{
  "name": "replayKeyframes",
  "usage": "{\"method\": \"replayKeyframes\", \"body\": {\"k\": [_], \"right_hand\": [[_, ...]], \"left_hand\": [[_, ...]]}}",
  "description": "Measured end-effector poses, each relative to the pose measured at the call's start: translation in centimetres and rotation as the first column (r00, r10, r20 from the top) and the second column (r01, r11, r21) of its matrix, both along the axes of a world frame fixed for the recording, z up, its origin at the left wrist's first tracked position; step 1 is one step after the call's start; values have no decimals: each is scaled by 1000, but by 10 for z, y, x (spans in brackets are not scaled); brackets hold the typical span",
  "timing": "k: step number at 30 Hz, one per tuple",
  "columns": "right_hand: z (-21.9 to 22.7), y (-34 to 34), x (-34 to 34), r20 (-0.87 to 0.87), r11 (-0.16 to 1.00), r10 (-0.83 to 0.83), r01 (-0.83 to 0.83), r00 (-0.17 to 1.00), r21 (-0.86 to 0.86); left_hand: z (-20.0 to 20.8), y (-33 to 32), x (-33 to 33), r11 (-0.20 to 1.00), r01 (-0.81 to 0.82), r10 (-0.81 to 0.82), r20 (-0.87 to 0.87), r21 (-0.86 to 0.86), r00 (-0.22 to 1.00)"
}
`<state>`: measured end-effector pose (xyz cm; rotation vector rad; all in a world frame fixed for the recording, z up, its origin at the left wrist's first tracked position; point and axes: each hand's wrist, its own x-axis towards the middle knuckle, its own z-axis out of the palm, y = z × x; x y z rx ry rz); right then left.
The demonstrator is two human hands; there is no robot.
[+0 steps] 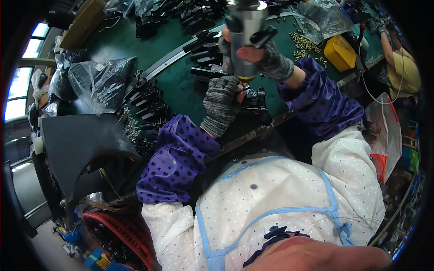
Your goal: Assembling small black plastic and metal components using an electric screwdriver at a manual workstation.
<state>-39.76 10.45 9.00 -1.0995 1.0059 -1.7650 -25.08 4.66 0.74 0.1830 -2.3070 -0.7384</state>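
Note:
My right hand (274, 63), in a grey knit glove with bare fingertips, is wrapped round the upright body of a silver power screwdriver (246, 54). The driver's brass-coloured tip points down beside my left fingertips. My left hand (220, 104), gloved the same way, is closed at a small black part (260, 101) under the tip, near the bench's front edge. The fingers hide much of what they pinch. More black parts (205, 56) lie in a row just beyond my left hand, along a metal strip (169, 61).
Loose brass screws (306, 45) lie on the green bench (181, 95), with a yellow container (340, 53) beside them. Plastic bags (100, 83) of parts and a dark panel (83, 144) are at left. A red basket (122, 235) stands below. Another person (404, 74) is at far right.

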Motion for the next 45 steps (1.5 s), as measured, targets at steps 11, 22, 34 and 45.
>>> {"method": "replayKeyframes", "body": {"k": [11, 22, 34, 45], "right_hand": [[-4, -11, -8, -10, 960, 202, -200, 979, -194], [-58, 68, -23, -868, 771, 464, 563, -176, 298], [-51, 70, -31, -860, 830, 126, 422, 494, 364], [-41, 106, -19, -742, 861, 36, 355, 669, 363]], "left_hand": [[11, 0, 2, 998, -26, 25, -26, -53, 999], [42, -240, 83, 933, -359, 314, 515, -13, 798], [3, -298, 86, 939, -335, 143, 794, 80, 590], [-4, -288, 88, 860, -505, 413, 483, 71, 772]]}}
